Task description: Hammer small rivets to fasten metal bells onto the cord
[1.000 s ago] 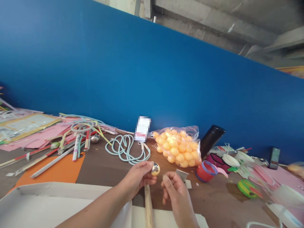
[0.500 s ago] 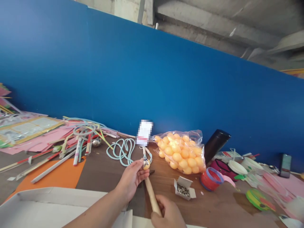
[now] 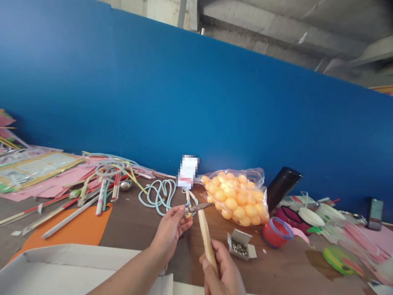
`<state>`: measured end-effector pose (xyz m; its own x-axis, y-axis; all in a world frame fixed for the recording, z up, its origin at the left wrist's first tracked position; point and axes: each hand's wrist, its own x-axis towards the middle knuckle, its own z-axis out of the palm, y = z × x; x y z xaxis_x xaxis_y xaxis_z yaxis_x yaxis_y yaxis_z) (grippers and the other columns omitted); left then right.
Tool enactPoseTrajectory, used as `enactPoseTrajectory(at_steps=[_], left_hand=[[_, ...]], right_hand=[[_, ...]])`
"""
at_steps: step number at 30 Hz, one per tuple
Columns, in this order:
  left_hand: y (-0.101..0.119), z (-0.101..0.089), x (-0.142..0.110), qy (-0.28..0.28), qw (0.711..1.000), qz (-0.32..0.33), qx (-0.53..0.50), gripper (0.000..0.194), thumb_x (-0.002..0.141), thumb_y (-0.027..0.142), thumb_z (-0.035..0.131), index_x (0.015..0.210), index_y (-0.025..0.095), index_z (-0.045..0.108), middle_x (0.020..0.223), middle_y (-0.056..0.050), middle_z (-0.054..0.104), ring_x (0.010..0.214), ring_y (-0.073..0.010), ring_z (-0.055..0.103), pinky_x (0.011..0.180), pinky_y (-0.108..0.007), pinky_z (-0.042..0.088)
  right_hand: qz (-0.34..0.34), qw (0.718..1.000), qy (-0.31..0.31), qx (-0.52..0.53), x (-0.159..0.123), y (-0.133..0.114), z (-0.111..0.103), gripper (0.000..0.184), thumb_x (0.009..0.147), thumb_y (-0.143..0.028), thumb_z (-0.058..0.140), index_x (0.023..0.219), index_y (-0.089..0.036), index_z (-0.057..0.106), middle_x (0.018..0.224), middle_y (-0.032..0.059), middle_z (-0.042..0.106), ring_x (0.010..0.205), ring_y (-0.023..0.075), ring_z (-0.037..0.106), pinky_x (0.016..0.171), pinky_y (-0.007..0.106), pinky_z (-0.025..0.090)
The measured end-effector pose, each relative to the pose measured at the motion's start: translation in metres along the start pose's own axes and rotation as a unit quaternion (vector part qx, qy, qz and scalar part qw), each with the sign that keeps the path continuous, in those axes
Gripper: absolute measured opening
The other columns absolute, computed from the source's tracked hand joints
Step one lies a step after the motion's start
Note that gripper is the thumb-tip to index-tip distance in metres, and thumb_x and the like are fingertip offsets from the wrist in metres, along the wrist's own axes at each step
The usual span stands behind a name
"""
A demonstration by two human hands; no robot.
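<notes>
Right hand (image 3: 223,268) clamps the hammer handle (image 3: 205,235); left hand (image 3: 169,232) pinches a shiny ball (image 3: 186,211) near the hammer head (image 3: 201,207); a misaimed swing could strike those fingers.

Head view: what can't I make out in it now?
All in the head view:
Shiny round object: partly hidden by the left hand and the hammer's head.
The handle's lower end: covered by the right hand.
Card: print pixelated.
Metal pieces in the small box: too small to tell apart.
White tray: cut off by the bottom edge.
</notes>
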<state>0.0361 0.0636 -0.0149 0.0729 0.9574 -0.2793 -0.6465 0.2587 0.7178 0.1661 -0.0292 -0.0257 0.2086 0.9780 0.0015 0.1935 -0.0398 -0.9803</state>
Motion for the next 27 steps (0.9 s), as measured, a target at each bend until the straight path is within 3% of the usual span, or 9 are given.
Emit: enactPoseTrajectory(at_steps=[16, 21, 27], left_hand=[[0.0008, 0.0005, 0.0004, -0.003, 1.0, 0.01, -0.009, 0.007, 0.079, 0.019, 0.059, 0.082, 0.014, 0.056, 0.073, -0.005, 0.063, 0.066, -0.012, 0.064, 0.067, -0.025, 0.054], [0.0018, 0.0012, 0.0, 0.003, 1.0, 0.012, -0.005, 0.006, 0.079, 0.019, 0.059, 0.08, 0.014, 0.056, 0.071, -0.004, 0.062, 0.064, -0.012, 0.064, 0.065, -0.025, 0.054], [0.0021, 0.0015, -0.0015, 0.006, 1.0, 0.013, 0.0, 0.007, 0.079, 0.02, 0.059, 0.082, 0.014, 0.056, 0.072, -0.004, 0.063, 0.067, -0.0127, 0.065, 0.066, -0.025, 0.054]], right_hand=[[-0.015, 1.0, 0.023, -0.011, -0.0024, -0.0007, -0.0007, 0.041, 0.073, -0.04, 0.054, 0.106, -0.017, 0.05, 0.074, 0.0019, 0.06, 0.032, 0.0056, 0.044, 0.03, 0.016, 0.033], [-0.006, 1.0, 0.007, -0.024, -0.003, -0.0014, 0.0002, 0.04, 0.073, -0.042, 0.053, 0.104, -0.016, 0.053, 0.061, -0.0009, 0.057, 0.033, 0.007, 0.045, 0.032, 0.016, 0.035], [-0.009, 1.0, 0.016, -0.016, -0.0022, -0.0036, -0.0001, 0.04, 0.074, -0.042, 0.053, 0.105, -0.016, 0.052, 0.063, -0.0005, 0.058, 0.032, 0.007, 0.044, 0.029, 0.016, 0.03]])
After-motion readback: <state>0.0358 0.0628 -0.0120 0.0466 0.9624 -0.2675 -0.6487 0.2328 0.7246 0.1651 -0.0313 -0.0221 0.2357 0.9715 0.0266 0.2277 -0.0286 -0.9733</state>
